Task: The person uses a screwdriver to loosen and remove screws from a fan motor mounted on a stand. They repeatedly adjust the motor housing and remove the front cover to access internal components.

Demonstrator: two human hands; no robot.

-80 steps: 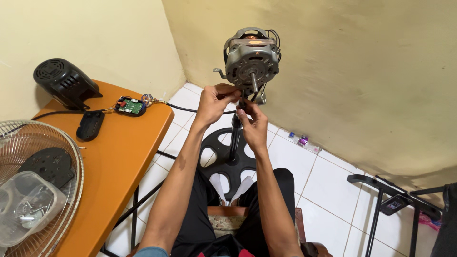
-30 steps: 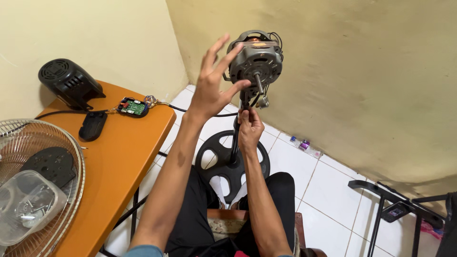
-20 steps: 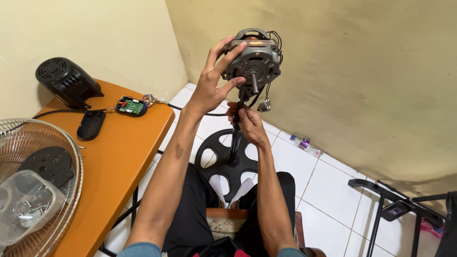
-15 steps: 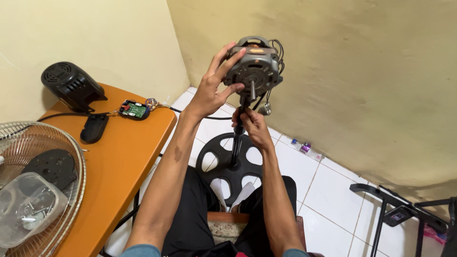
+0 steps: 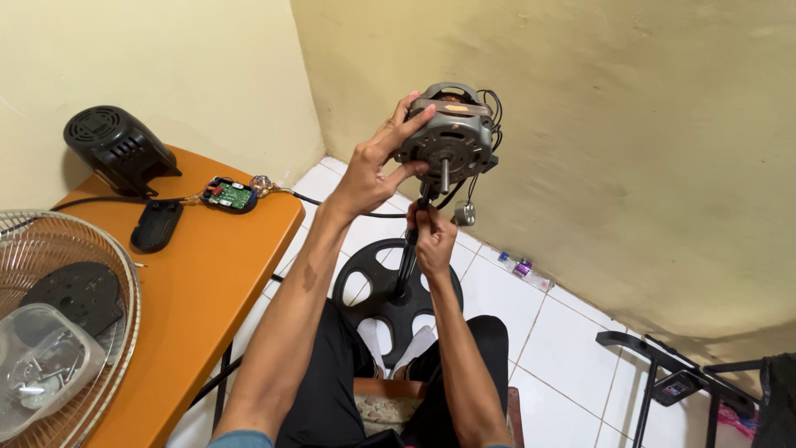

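A grey fan motor (image 5: 452, 137) with a bare shaft and black wires sits atop a black stand pole (image 5: 408, 253) that rises from a round black base (image 5: 396, 290) on the floor. My left hand (image 5: 375, 166) grips the left side of the motor, fingers spread over its face. Just under the motor, my right hand (image 5: 431, 236) is closed around the top of the pole.
An orange table (image 5: 199, 282) at left carries a black motor cover (image 5: 120, 149), a green circuit board (image 5: 230, 194), a small black cover (image 5: 156, 224), a wire fan guard (image 5: 58, 249) and a clear tub of screws (image 5: 41, 365). A black metal rack (image 5: 680, 377) stands right.
My left hand rose from the joint under the motor and took hold of the motor body. My right hand stayed at the top of the pole.
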